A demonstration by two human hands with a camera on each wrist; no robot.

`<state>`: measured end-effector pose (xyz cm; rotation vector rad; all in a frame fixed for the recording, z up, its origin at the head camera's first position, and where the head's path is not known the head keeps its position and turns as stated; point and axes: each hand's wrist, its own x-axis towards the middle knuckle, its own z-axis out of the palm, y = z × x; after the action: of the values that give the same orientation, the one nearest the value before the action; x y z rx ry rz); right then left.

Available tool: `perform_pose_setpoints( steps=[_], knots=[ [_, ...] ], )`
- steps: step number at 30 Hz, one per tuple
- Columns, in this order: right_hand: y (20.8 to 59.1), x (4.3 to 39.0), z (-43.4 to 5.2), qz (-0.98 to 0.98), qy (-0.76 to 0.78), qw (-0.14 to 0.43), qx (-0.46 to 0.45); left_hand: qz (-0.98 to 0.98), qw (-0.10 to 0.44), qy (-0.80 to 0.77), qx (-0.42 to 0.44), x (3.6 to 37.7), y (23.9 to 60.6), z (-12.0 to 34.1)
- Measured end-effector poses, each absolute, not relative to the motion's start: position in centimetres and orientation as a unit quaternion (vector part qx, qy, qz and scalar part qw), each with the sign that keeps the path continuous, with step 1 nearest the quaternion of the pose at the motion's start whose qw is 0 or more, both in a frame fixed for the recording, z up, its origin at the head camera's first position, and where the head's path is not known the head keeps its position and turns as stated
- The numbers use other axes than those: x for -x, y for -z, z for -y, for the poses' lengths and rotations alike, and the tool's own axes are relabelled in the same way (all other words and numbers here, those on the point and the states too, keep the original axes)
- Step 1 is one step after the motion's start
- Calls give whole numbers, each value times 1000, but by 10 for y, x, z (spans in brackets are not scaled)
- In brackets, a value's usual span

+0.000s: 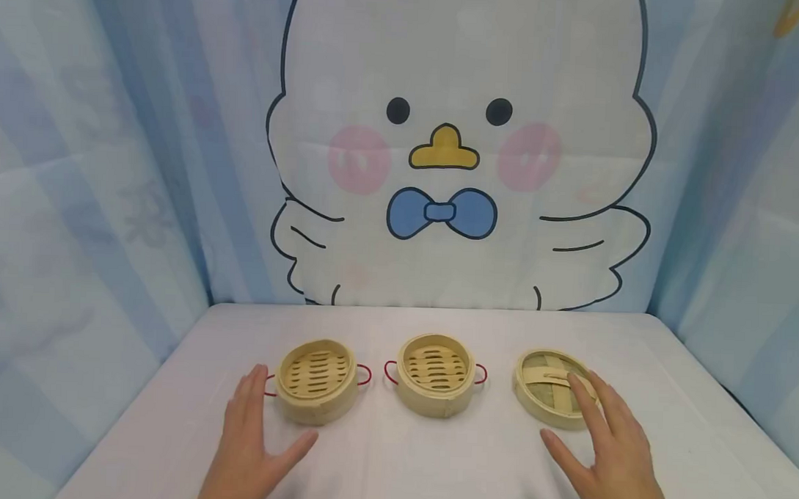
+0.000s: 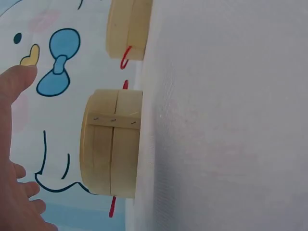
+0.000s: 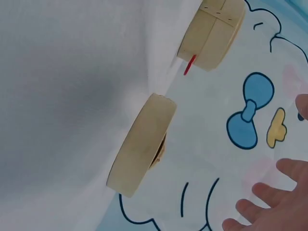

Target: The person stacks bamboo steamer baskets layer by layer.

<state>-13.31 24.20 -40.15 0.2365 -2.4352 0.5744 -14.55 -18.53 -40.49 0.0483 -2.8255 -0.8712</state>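
Three small round bamboo pieces stand in a row on the white table. The left steamer basket [image 1: 315, 382] and the middle steamer basket [image 1: 436, 375] have slotted floors and red loop handles at their sides. At the right lies a steamer lid [image 1: 545, 390] with a woven top and a strap handle. My left hand [image 1: 250, 439] hovers in front of the left basket, thumb spread from straight fingers, holding nothing. Before the lid, my right hand [image 1: 607, 451] is spread the same way, its fingertips overlapping the lid's right part in the head view. Both wrist views show bare fingers.
The white tabletop [image 1: 405, 470] reaches back to a curtain [image 1: 438, 265] printed with a white bird wearing a blue bow tie. Blue-and-white cloth [image 1: 78, 194] hangs along the left side, and similar cloth [image 1: 756, 240] on the right.
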Motion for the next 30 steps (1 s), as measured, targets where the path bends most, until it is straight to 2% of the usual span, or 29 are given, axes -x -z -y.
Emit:
perform_pose_setpoints(
  steps=[9,17,22,30],
  knots=[
    [393,140,-229,906,-240,319,-141,917,105,384,-7,170,409,183],
    [384,144,-208,928,-245,254,-121,899,72,431,-36,188,419,192],
    [383,150,-194,912,-257,276,-164,893,67,444,-29,191,425,198],
    [383,165,-172,901,-266,280,-201,877,62,476,-24,195,431,201]
  ],
)
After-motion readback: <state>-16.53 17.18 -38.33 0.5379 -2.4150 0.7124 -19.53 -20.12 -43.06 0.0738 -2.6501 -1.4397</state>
